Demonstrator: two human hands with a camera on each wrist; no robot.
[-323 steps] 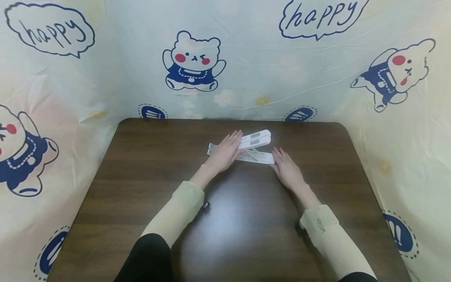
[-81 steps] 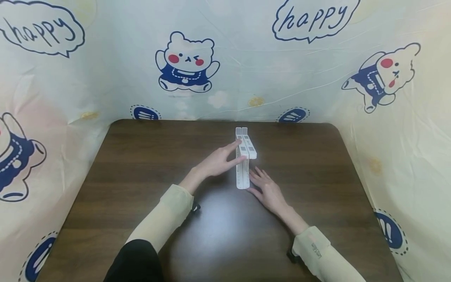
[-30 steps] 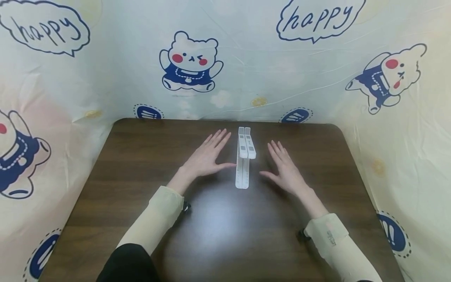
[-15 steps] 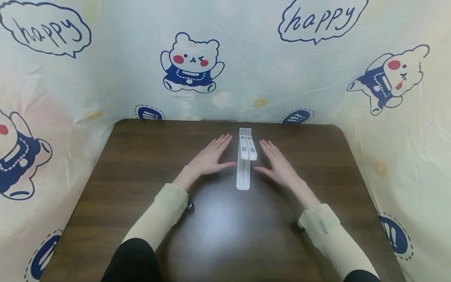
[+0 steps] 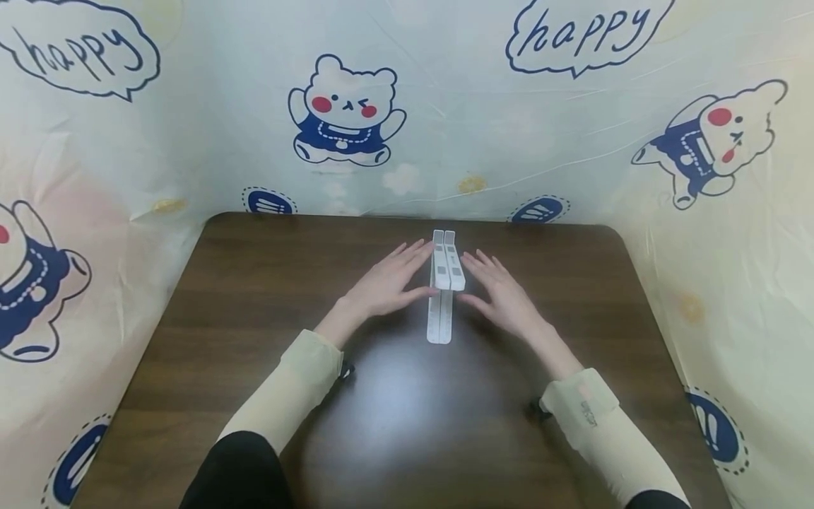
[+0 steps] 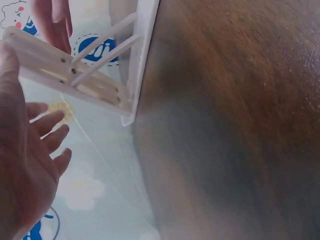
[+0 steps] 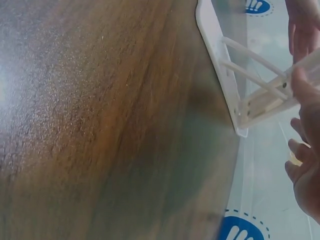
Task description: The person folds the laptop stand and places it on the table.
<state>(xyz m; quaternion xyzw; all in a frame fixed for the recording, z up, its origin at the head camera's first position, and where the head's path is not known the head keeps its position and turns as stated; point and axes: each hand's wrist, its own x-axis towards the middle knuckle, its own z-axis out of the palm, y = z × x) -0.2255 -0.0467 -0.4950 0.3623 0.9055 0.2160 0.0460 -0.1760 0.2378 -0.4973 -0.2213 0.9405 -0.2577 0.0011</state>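
Observation:
A white folding laptop stand [image 5: 439, 322] stands raised near the far side of the table, its narrow end towards me. Thin struts join its base to the sloping upper arms in the left wrist view. My left hand [image 5: 384, 288] is at the stand's left side, fingers extended and thumb spread. In the left wrist view that thumb lies against the raised end of the stand [image 6: 134, 75]. On the other side my right hand [image 5: 506, 300] has its fingers extended, fingertips right at the upper arms. Its thumb overlaps the raised end in the right wrist view, where the stand [image 7: 215, 45] shows side-on.
The dark wooden table [image 5: 267, 283] has rounded far corners. A pale curtain [image 5: 439, 134] printed with bears and the word "happy" hangs behind it and along both sides. Beige sleeves with dark upper parts cover both arms.
Earlier the stand lay crosswise, then was turned lengthwise. After both hands drew apart, they have come in again on either side of it. The stand stays in place over the last second.

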